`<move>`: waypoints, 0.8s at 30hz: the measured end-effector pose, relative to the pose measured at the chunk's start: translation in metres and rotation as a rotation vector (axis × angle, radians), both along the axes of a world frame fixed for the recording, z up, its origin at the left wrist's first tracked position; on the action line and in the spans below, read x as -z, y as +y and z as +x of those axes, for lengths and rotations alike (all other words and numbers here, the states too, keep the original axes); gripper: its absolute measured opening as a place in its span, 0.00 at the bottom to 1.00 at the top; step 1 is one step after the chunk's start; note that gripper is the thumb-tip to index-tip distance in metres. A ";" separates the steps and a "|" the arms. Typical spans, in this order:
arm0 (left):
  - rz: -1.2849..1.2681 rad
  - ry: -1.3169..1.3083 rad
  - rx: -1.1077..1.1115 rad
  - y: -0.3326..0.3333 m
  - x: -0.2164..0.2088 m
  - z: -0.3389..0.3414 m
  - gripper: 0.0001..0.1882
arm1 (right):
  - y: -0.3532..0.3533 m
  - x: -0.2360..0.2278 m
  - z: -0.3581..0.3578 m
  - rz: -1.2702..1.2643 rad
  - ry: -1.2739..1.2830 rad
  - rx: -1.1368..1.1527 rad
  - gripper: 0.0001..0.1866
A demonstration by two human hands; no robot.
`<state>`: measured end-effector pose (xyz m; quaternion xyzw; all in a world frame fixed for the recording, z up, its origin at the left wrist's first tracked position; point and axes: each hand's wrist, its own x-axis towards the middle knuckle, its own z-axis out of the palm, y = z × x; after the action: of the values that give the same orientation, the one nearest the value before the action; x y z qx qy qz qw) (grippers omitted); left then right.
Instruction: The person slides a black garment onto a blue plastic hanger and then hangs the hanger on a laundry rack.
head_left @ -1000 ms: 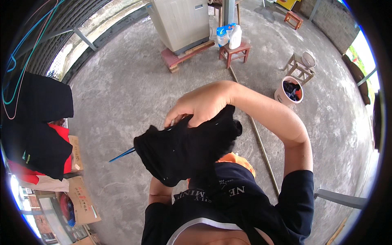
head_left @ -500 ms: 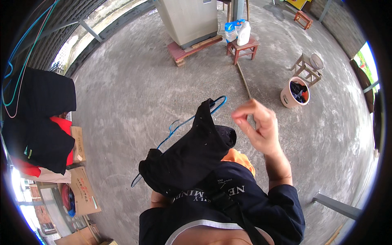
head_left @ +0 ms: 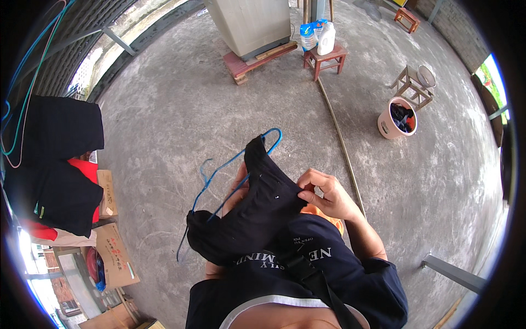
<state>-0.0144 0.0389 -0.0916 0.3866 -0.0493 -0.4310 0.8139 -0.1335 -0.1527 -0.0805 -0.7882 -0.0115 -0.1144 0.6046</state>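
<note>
A black garment (head_left: 252, 214) is draped over a blue wire hanger (head_left: 227, 181) held in front of my chest. My left hand (head_left: 236, 192) is mostly hidden under the cloth, with only some fingers showing beside the hanger wire; it seems to grip the hanger and the garment. My right hand (head_left: 323, 193) pinches the garment's right edge with its fingertips. The hanger's hook (head_left: 274, 138) sticks out past the top of the cloth.
On the concrete floor stand a pink bucket (head_left: 388, 125) holding dark clothes, a red stool (head_left: 326, 56) with bottles, a wooden stool (head_left: 412, 88) and a large machine (head_left: 255, 24) on a pallet. A long pole (head_left: 339, 142) lies there. Dark clothes (head_left: 55, 164) hang left, above cardboard boxes (head_left: 112, 252).
My right hand has come down from above and now pinches the garment's right edge. The black garment has slid further onto the blue hanger, which shows more fully.
</note>
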 end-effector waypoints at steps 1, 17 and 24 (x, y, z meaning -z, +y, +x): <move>-0.034 0.069 0.031 0.004 -0.003 0.000 0.28 | -0.002 0.003 0.000 0.003 0.043 0.021 0.06; 0.022 -0.335 0.108 -0.015 -0.033 -0.007 0.30 | 0.012 -0.010 0.028 -0.052 -0.120 0.172 0.09; 0.074 -0.344 0.110 -0.012 -0.029 -0.006 0.29 | 0.018 0.003 0.031 0.537 0.051 0.139 0.04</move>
<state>-0.0203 0.0273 -0.0625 0.4809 -0.1930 -0.4041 0.7538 -0.1028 -0.1346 -0.0831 -0.6012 0.0887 -0.1348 0.7826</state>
